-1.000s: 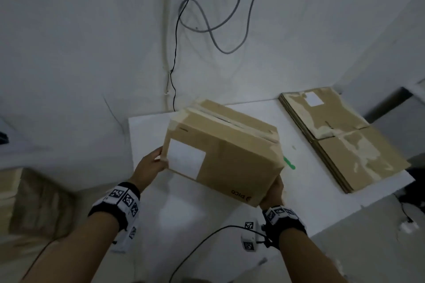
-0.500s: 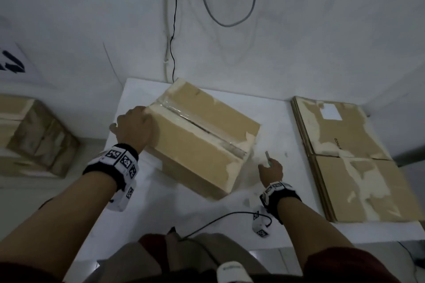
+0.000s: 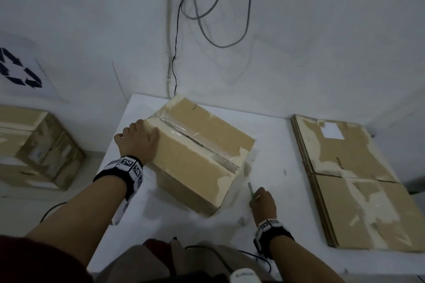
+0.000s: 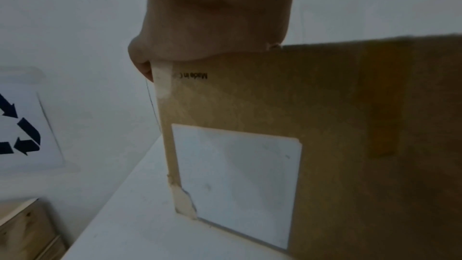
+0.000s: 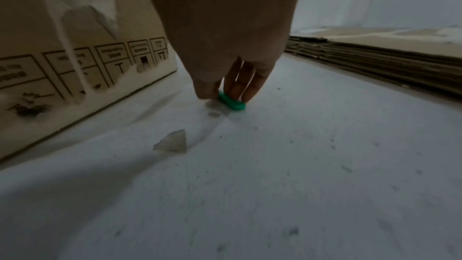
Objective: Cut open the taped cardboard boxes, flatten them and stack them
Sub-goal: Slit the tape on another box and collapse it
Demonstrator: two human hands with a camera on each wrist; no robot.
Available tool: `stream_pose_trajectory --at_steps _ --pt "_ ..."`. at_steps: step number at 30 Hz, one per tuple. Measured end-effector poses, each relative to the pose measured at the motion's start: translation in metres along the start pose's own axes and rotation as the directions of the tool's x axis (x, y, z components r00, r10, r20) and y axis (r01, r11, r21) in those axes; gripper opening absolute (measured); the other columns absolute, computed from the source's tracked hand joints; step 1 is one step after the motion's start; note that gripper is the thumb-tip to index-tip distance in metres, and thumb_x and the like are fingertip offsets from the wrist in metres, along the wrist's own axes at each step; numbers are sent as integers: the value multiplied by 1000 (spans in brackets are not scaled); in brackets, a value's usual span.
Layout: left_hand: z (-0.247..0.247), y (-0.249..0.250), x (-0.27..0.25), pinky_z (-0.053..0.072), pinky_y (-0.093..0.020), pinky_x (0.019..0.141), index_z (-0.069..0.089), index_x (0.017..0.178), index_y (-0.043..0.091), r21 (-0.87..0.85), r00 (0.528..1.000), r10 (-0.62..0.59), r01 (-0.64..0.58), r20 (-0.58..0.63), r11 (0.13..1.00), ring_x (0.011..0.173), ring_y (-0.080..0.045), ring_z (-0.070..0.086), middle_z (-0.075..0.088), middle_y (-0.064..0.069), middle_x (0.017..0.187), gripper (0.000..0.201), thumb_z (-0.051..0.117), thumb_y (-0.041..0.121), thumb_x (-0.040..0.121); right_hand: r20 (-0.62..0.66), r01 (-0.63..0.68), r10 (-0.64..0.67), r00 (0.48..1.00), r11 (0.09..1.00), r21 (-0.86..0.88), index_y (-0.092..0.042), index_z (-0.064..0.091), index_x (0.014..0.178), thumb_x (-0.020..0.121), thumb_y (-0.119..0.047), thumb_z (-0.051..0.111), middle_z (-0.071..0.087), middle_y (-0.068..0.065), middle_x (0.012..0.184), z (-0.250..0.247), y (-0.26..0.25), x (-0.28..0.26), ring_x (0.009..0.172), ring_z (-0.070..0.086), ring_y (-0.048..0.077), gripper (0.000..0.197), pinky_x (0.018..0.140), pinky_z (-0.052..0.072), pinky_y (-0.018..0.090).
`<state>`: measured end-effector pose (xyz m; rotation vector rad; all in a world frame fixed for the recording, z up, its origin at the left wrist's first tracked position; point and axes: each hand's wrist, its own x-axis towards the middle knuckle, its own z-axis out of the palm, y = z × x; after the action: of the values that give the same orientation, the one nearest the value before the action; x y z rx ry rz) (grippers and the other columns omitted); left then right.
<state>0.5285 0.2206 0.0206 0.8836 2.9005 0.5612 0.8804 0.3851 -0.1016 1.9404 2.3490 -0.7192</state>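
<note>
A taped cardboard box [image 3: 195, 156] stands on the white table [image 3: 276, 145], clear tape running along its top seam. My left hand [image 3: 140, 135] grips its near-left top corner; in the left wrist view the palm [image 4: 212, 27] sits on the top edge of the box [image 4: 325, 126] with the thumb down the corner. My right hand [image 3: 263, 202] is on the table just right of the box and pinches a green cutter [image 3: 251, 190]. The right wrist view shows the fingertips [image 5: 240, 90] on the cutter [image 5: 231, 102], beside the box's printed side [image 5: 62, 46].
A stack of flattened boxes [image 3: 351, 179] lies at the table's right end. More boxes [image 3: 34, 145] stand on the floor at the left. A scrap of tape [image 5: 172, 141] lies on the table near my right hand. Cables [image 3: 207, 18] hang on the wall behind.
The box, carried in both hands a second ago, now stands on the table. My right hand left it and took hold of the green cutter beside it.
</note>
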Motion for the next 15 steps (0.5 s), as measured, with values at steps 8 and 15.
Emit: stream_pose_trajectory --at_steps 8,15 --pt "12 -4 6 25 -55 108 44 141 10 3 951 308 -308 -26 951 131 -35 42 45 -15 144 47 32 24 98 -248 46 112 962 831 554 -3 56 96 85 -8 66 65 23 95 -51 -53 18 85 67 38 15 67 55 39" --pt "12 -13 7 22 -45 114 37 148 20 -85 949 316 -314 10 946 142 -26 30 33 -3 155 63 13 41 94 -506 459 -162 847 704 543 -3 55 91 101 -15 48 60 12 90 -121 -166 18 79 52 23 17 65 36 30"
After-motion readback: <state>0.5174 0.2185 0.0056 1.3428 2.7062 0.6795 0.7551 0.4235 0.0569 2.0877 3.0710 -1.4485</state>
